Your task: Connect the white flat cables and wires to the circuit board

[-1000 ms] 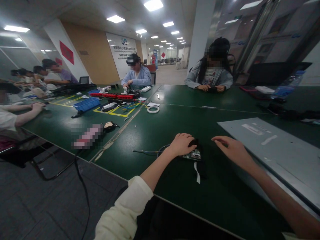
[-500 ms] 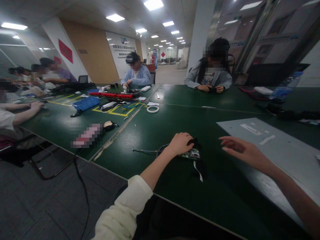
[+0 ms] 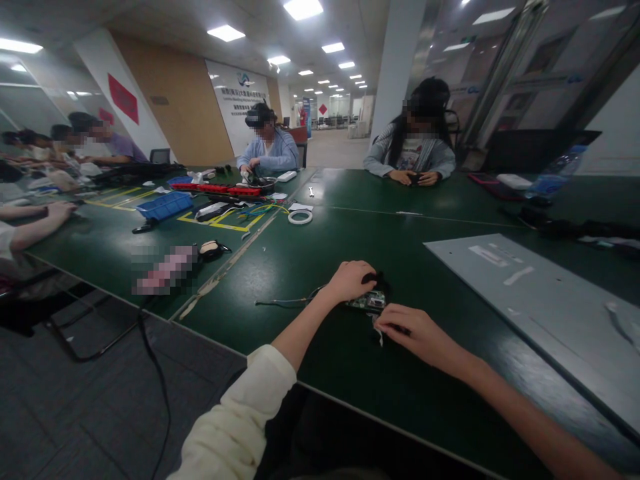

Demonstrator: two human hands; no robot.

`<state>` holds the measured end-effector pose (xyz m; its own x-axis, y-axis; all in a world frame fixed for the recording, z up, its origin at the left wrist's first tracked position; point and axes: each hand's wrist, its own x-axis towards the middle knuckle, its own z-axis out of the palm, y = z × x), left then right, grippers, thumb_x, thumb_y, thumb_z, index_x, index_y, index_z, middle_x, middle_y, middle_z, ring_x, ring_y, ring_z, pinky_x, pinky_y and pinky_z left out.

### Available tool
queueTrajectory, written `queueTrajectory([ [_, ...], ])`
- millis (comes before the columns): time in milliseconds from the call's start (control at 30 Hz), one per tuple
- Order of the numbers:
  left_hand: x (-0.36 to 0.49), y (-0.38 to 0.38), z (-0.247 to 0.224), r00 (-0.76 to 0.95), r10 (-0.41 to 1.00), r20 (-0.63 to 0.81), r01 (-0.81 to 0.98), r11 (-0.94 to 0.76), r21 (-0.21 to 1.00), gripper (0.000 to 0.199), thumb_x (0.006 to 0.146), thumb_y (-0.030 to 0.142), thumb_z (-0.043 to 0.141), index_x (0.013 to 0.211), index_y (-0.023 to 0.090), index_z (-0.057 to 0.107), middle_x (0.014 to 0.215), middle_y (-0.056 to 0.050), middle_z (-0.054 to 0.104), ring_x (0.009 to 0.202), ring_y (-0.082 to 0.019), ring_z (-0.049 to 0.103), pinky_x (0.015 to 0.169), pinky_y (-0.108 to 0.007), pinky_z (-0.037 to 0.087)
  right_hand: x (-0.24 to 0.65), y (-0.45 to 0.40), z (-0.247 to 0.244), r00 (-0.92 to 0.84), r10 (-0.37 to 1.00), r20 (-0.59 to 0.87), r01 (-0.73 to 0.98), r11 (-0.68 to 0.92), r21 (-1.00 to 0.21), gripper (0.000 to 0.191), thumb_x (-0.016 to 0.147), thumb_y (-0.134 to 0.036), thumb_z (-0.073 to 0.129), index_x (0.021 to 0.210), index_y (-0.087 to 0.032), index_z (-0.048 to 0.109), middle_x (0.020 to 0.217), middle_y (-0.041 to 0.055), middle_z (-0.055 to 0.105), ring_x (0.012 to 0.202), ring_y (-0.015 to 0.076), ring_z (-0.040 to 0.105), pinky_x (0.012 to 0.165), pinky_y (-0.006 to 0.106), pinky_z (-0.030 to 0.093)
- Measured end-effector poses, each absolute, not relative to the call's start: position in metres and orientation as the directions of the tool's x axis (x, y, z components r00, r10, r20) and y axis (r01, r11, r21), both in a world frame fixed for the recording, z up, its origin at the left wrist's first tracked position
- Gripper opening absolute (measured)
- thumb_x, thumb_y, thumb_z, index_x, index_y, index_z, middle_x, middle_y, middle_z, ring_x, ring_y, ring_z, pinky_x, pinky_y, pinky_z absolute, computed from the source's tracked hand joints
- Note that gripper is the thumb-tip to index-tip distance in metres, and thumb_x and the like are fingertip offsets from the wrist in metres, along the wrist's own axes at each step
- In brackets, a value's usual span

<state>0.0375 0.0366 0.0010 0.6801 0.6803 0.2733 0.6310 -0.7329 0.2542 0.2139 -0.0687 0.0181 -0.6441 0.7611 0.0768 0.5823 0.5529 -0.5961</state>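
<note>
A small green circuit board (image 3: 367, 302) lies on the dark green table in front of me, with a black part at its far edge. My left hand (image 3: 351, 279) grips it from the left, fingers curled over the black part. A white ribbon cable (image 3: 381, 339) hangs from the near edge of the board. Close by on the right, my right hand (image 3: 415, 332) pinches that cable near its top between thumb and fingertips. A thin grey-blue cable (image 3: 283, 303) runs out to the left from behind my left wrist.
On the right lies a large grey panel (image 3: 480, 267). Farther back are a white ring (image 3: 300, 217), a blue bin (image 3: 165, 206) and a red power strip (image 3: 220, 189). A blurred pink object (image 3: 167, 270) sits left. Co-workers sit across and along the table.
My right hand has come left from over the grey panel's edge and closed on the white ribbon cable. My left hand stays on the board. The view has shifted slightly.
</note>
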Motion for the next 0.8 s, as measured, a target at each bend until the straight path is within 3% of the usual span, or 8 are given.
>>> queueTrajectory([
  [133, 0.038, 0.038, -0.003, 0.673, 0.678, 0.296, 0.623, -0.735, 0.267, 0.028, 0.085, 0.034, 0.044, 0.106, 0.021, 0.056, 0.113, -0.003, 0.057, 0.104, -0.016, 0.052, 0.092, -0.033, 0.039, 0.214, -0.07, 0.016, -0.614, 0.783, 0.096, 0.608, 0.547, -0.575, 0.031, 0.088, -0.042, 0.04, 0.1, -0.022, 0.06, 0.091, 0.0039, 0.057, 0.078, 0.0136, 0.053, 0.069, 0.027, 0.044],
  [267, 0.039, 0.038, -0.004, 0.661, 0.677, 0.323, 0.618, -0.736, 0.278, 0.028, 0.084, 0.034, 0.045, 0.106, 0.021, 0.057, 0.111, -0.003, 0.058, 0.102, -0.016, 0.053, 0.092, -0.032, 0.04, 0.208, -0.078, 0.018, -0.68, 0.728, 0.085, 0.632, 0.641, -0.436, 0.036, 0.083, -0.047, 0.046, 0.109, -0.023, 0.057, 0.092, 0.0044, 0.056, 0.079, 0.015, 0.052, 0.068, 0.028, 0.042],
  [367, 0.038, 0.037, -0.004, 0.656, 0.684, 0.32, 0.622, -0.729, 0.285, 0.028, 0.084, 0.034, 0.045, 0.106, 0.022, 0.058, 0.112, -0.003, 0.058, 0.102, -0.016, 0.053, 0.092, -0.032, 0.039, 0.199, -0.082, 0.018, -0.71, 0.695, 0.111, 0.626, 0.696, -0.353, 0.03, 0.082, -0.046, 0.049, 0.093, -0.021, 0.061, 0.087, 0.0039, 0.057, 0.079, 0.0157, 0.052, 0.069, 0.029, 0.04],
  [433, 0.038, 0.036, -0.003, 0.653, 0.688, 0.315, 0.625, -0.725, 0.288, 0.028, 0.084, 0.034, 0.045, 0.106, 0.021, 0.058, 0.112, -0.003, 0.058, 0.102, -0.016, 0.054, 0.093, -0.032, 0.039, 0.196, -0.083, 0.016, -0.697, 0.703, 0.139, 0.625, 0.691, -0.363, 0.025, 0.084, -0.04, 0.047, 0.085, -0.019, 0.061, 0.082, 0.003, 0.057, 0.074, 0.0141, 0.051, 0.066, 0.028, 0.039],
  [500, 0.038, 0.035, -0.002, 0.656, 0.686, 0.315, 0.622, -0.727, 0.289, 0.028, 0.084, 0.034, 0.045, 0.106, 0.021, 0.058, 0.112, -0.003, 0.058, 0.102, -0.016, 0.054, 0.093, -0.033, 0.039, 0.196, -0.082, 0.015, -0.667, 0.725, 0.174, 0.61, 0.665, -0.431, 0.024, 0.086, -0.035, 0.044, 0.084, -0.019, 0.061, 0.079, 0.0023, 0.058, 0.071, 0.0127, 0.051, 0.064, 0.027, 0.039],
  [633, 0.038, 0.035, -0.002, 0.664, 0.671, 0.329, 0.604, -0.741, 0.292, 0.028, 0.085, 0.033, 0.044, 0.106, 0.02, 0.058, 0.111, -0.004, 0.058, 0.101, -0.016, 0.054, 0.092, -0.033, 0.039, 0.206, -0.076, 0.012, -0.514, 0.828, 0.225, 0.529, 0.512, -0.676, 0.023, 0.086, -0.035, 0.046, 0.082, -0.019, 0.062, 0.079, 0.002, 0.059, 0.068, 0.0117, 0.052, 0.062, 0.025, 0.04],
  [800, 0.038, 0.037, -0.005, 0.656, 0.675, 0.338, 0.589, -0.738, 0.329, 0.027, 0.085, 0.033, 0.044, 0.105, 0.02, 0.058, 0.111, -0.004, 0.058, 0.102, -0.017, 0.053, 0.092, -0.034, 0.039, 0.216, -0.07, 0.01, -0.289, 0.936, 0.2, 0.23, 0.271, -0.935, 0.022, 0.081, -0.036, 0.054, 0.074, -0.017, 0.062, 0.067, 0.0012, 0.056, 0.062, 0.0109, 0.05, 0.058, 0.024, 0.04],
])
